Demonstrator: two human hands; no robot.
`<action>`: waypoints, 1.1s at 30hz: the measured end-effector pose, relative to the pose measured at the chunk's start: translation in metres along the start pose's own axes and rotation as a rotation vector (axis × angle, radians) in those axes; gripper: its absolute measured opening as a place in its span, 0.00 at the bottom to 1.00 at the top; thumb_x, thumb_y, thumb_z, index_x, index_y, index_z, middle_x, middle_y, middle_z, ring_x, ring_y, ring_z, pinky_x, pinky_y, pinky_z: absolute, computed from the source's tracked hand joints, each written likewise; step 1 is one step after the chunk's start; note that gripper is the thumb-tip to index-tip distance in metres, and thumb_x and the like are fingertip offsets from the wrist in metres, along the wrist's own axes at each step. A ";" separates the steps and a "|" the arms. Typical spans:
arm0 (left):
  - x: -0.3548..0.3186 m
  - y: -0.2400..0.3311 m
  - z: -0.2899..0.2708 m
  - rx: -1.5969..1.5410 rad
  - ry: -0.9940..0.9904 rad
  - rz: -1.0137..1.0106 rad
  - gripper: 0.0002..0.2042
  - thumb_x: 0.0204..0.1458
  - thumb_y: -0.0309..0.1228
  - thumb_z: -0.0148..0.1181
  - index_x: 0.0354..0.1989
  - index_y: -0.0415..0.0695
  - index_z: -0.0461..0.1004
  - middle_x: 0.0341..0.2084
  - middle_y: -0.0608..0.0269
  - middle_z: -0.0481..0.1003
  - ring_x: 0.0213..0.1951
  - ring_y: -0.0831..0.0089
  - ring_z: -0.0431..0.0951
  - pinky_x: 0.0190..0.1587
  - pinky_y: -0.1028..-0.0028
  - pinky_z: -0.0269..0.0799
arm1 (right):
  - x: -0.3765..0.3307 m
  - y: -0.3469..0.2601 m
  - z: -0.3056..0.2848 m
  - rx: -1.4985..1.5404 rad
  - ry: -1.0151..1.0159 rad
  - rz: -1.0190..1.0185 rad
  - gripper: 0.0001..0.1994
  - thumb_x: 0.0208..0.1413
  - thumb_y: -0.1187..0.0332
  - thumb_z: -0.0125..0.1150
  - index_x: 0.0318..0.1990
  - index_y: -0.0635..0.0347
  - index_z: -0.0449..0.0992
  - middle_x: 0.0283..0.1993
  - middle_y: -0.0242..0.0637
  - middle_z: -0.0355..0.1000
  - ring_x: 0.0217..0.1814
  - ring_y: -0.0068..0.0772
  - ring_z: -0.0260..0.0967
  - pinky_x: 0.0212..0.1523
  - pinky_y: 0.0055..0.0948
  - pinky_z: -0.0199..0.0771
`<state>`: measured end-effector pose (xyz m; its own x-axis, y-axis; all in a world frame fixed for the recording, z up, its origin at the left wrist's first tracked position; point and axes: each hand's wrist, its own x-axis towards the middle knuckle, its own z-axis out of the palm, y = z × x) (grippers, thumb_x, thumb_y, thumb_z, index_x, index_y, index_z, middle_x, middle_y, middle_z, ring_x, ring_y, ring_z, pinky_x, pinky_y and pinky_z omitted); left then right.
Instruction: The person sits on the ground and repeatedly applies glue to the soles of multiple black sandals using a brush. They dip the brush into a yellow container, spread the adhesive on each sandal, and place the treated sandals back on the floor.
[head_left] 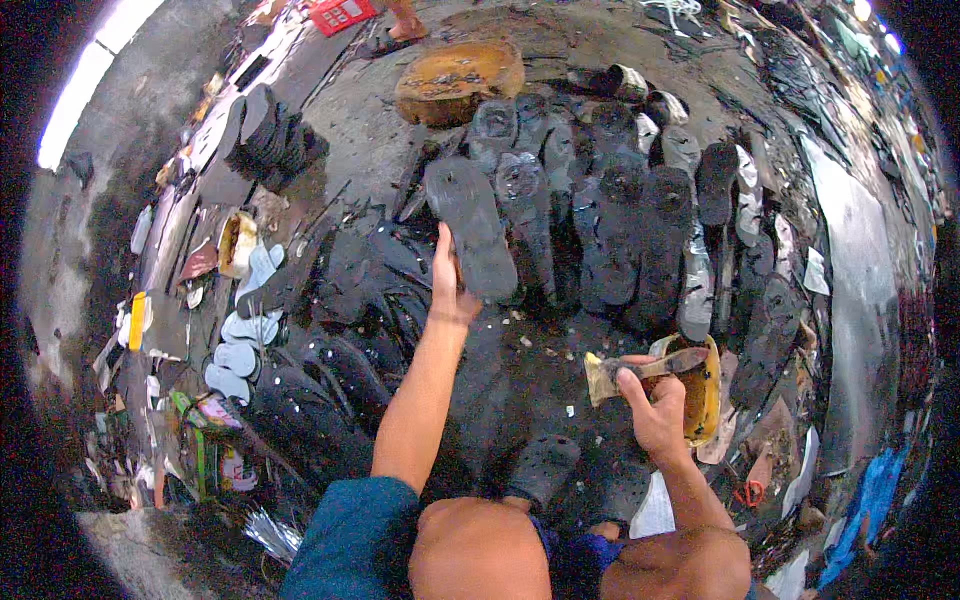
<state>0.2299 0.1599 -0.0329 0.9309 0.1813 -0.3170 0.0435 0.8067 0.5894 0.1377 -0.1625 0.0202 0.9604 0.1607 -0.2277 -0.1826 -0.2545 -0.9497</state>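
Observation:
A dark flat shoe sole (468, 220) is in my left hand (447, 272), gripped near its lower left edge. Its broad face is turned up, and some of my fingers are hidden behind it. My right hand (657, 408) grips a brush (650, 368) by its handle, with the yellowish bristle end pointing left. Just beyond that hand sits a yellow-rimmed tub (712, 400), its inside stained brown. Ahead of my hands, several dark soles (612, 215) lie side by side in rows on the ground.
A round wooden block (460, 82) lies beyond the rows. Dark soles (262, 130) are stacked at the far left, with pale blue sole pieces (255, 325) closer in. Orange-handled scissors (750, 492) lie at right. A red crate (340, 14) and another person's foot (408, 28) appear at the top.

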 end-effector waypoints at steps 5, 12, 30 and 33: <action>0.021 0.016 -0.099 1.146 0.439 0.588 0.32 0.53 0.39 0.63 0.64 0.38 0.61 0.61 0.52 0.66 0.59 0.56 0.67 0.59 0.55 0.65 | -0.018 0.033 -0.053 -0.305 0.241 -0.056 0.13 0.62 0.64 0.63 0.47 0.64 0.79 0.43 0.42 0.80 0.43 0.35 0.76 0.48 0.33 0.74; -0.002 0.029 -0.153 2.565 0.201 0.559 0.32 0.54 0.30 0.59 0.69 0.39 0.58 0.69 0.47 0.59 0.72 0.53 0.54 0.71 0.58 0.50 | -0.005 0.084 -0.071 -1.083 0.245 -0.256 0.10 0.58 0.65 0.66 0.42 0.61 0.80 0.38 0.45 0.75 0.45 0.46 0.72 0.46 0.39 0.72; -0.236 -0.073 -0.056 1.699 -0.809 -0.049 0.36 0.47 0.32 0.63 0.67 0.35 0.61 0.68 0.43 0.60 0.66 0.48 0.61 0.68 0.56 0.58 | -0.100 0.042 -0.141 -0.147 -0.047 0.304 0.12 0.60 0.70 0.64 0.48 0.68 0.79 0.42 0.31 0.79 0.42 0.23 0.73 0.46 0.29 0.74; -0.216 -0.105 -0.040 1.662 -0.758 0.031 0.36 0.51 0.41 0.64 0.68 0.36 0.61 0.70 0.42 0.55 0.71 0.46 0.53 0.71 0.55 0.52 | -0.075 0.026 -0.120 -0.040 -0.038 0.284 0.12 0.60 0.70 0.64 0.48 0.65 0.78 0.44 0.35 0.78 0.47 0.26 0.74 0.52 0.30 0.73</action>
<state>0.0094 0.0580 -0.0558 0.8626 -0.4625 -0.2050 -0.1410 -0.6090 0.7805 0.0863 -0.2956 0.0381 0.8631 0.1131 -0.4922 -0.4341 -0.3322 -0.8374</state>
